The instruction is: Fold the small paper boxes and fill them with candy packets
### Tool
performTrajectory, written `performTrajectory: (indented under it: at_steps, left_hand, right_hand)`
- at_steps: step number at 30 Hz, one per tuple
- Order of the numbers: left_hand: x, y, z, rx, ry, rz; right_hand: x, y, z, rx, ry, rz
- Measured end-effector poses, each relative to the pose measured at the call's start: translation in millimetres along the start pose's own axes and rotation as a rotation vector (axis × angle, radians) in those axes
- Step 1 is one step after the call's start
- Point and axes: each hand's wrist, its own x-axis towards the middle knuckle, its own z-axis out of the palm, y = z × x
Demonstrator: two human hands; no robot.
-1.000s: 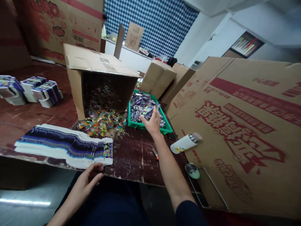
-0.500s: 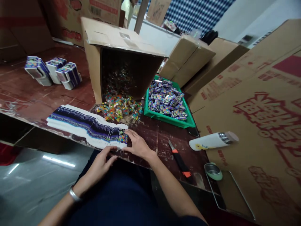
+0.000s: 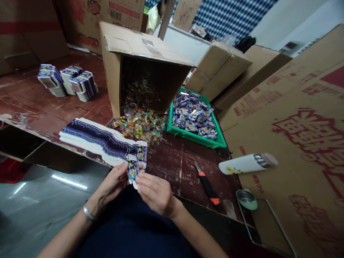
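Between my two hands, just off the table's front edge, is a small printed candy box [image 3: 133,171], purple with bright coloured dots and white flaps. My left hand [image 3: 116,182] grips its left side with thumb and fingers. From the right, my right hand [image 3: 157,193] pinches its lower right edge near a white flap. Right behind them on the table lies a long overlapping row of flat printed cartons [image 3: 99,138], purple and black with white edges. The fingertips of my right hand are partly hidden.
A tipped cardboard box [image 3: 111,84] spills clear bags of coloured candies [image 3: 139,122]. Beside it stands a green tray [image 3: 197,135] of purple packets. A utility knife [image 3: 206,186], a white bottle [image 3: 242,163] and a cup [image 3: 247,199] are on the right. Several small box stacks [image 3: 83,86] stand left.
My hands have come away from the right end of the carton row and toward me. They now hold one box taken from it.
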Motion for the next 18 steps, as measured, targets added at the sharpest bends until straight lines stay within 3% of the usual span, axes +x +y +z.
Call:
performTrajectory:
  at_steps: [2,7,9,12,18]
  left_hand:
    - [-1.5,1.9,1.7,-0.003,-0.019,0.007]
    - [-9.2,1.2,5.7,0.104,-0.085,0.094]
    - [-12.3,-0.7,6.3,0.174,-0.135,0.111]
    - [-12.9,-4.6,4.2,0.276,-0.160,0.122]
    - [-3.6,-11.0,-1.6,0.332,0.133,0.282]
  right_hand:
    - [4.1,-8.8,-1.0,0.050,-0.009,0.044]
    - [18.8,-2.6,-11.0,0.137,-0.095,0.427]
    - [21.5,3.0,-13.5,0.204,-0.147,0.487]
    - [20.9,8.0,-12.9,0.352,-0.106,0.558]
    - [15.2,3.8,5.6,0.355,0.231,0.672]
